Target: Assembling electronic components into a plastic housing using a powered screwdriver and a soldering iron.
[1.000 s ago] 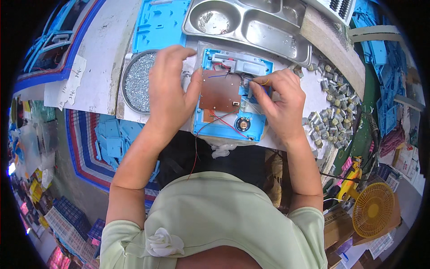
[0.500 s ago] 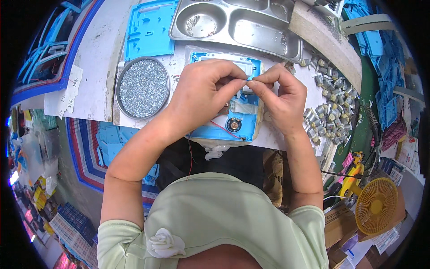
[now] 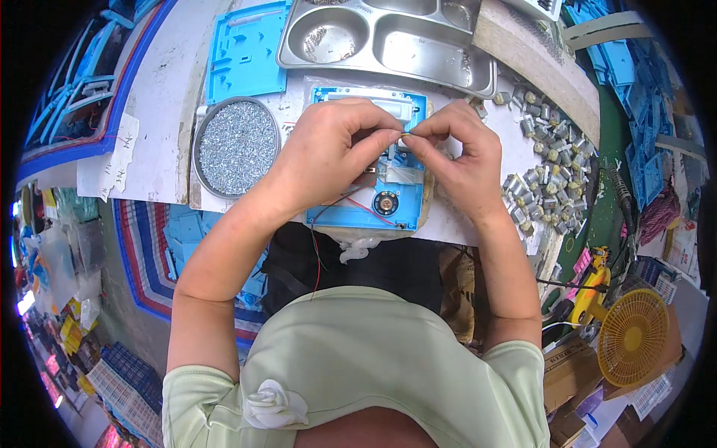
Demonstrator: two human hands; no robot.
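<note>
A blue plastic housing lies on the table in front of me, with a small round speaker and red and dark wires at its near end. Over its middle, my left hand pinches with thumb and forefinger. Fingertip to fingertip with it, my right hand is closed in a pinch too. A tiny pale bit shows between the fingertips, too small to name. Both hands hide part of the housing. Left of my left hand stands a round tin of small silvery screws.
A steel compartment tray stands at the back with small parts in it. Many small metal motors are heaped at the right, beside a wooden board. Another blue plastic panel lies back left. A yellow fan stands lower right.
Both pinching hands have shifted slightly left in the picture, along with the housing and tray. The fingertips stay together over the housing.
</note>
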